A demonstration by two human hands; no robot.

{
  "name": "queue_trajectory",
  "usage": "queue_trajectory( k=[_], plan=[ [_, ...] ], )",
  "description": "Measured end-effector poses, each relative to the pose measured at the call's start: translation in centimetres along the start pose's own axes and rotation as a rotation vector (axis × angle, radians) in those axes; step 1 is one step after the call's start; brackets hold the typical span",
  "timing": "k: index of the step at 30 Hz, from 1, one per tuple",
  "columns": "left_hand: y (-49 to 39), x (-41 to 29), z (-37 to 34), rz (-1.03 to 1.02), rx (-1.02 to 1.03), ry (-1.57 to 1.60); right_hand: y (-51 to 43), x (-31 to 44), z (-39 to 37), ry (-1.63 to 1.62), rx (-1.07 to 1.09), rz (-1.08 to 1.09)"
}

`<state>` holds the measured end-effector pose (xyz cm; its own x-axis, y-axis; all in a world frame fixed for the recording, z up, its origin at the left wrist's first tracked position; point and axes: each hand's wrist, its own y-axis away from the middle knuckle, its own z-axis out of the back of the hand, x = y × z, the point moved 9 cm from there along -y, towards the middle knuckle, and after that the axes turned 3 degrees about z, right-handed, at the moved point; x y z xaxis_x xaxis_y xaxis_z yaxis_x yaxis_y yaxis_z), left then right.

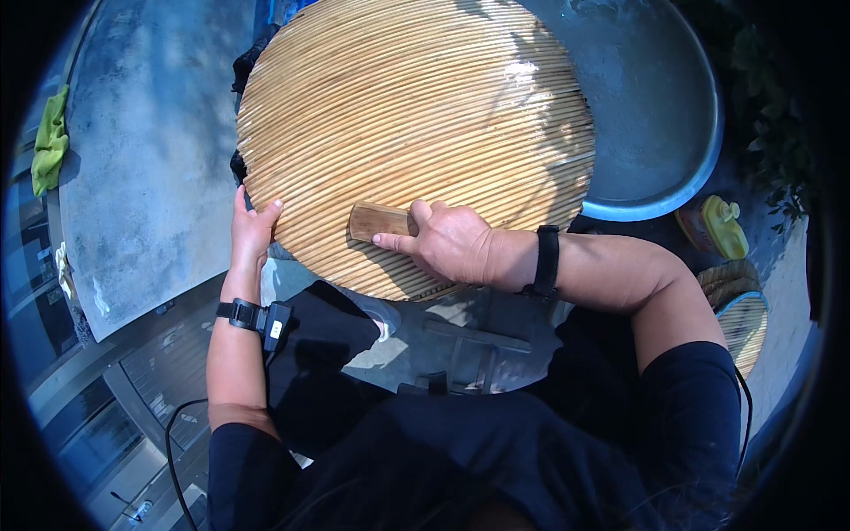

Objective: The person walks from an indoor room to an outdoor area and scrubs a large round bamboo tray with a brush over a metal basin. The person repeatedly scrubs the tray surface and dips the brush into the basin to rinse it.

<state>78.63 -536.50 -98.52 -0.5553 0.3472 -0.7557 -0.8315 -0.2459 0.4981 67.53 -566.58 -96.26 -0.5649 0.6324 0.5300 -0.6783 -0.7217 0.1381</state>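
A large round slatted mat (412, 133), which looks like bamboo or reed, fills the upper middle of the view. It appears wet, with bright glints near its right side. My left hand (252, 226) grips its lower left rim, thumb on top and the fingers partly hidden beyond the edge. Near the front of the mat, my right hand (455, 242) holds a flat wooden block (380, 222), possibly the back of a brush. The block lies against the slats with my index finger along its side. Its underside is hidden.
A wide metal basin (654, 113) holding water sits to the right, partly behind the mat. Beside it are a yellow plastic jug (724, 226) and several stacked round mats (740, 318). On the left, a green cloth (50, 143) hangs at the edge of a grey table (146, 166).
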Motion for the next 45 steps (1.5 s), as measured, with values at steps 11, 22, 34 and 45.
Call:
queue_trajectory(
  k=[11, 22, 34, 45],
  plan=[
    [-1.3, 1.2, 0.0, -0.051, 0.078, 0.025, 10.5, -10.1, 1.4, 0.22, -0.088, -0.349],
    [-2.0, 2.3, 0.8, -0.008, 0.056, 0.048, 2.7, -4.8, -0.4, 0.027, 0.076, -0.119],
    [-2.0, 1.3, 1.2, -0.035, 0.045, 0.063, 20.6, -20.5, 1.7, -0.052, -0.529, -0.708],
    [-1.2, -1.5, -0.3, -0.085, 0.067, 0.324, 15.7, -25.8, 0.4, -0.702, -0.827, -0.6]
  ],
)
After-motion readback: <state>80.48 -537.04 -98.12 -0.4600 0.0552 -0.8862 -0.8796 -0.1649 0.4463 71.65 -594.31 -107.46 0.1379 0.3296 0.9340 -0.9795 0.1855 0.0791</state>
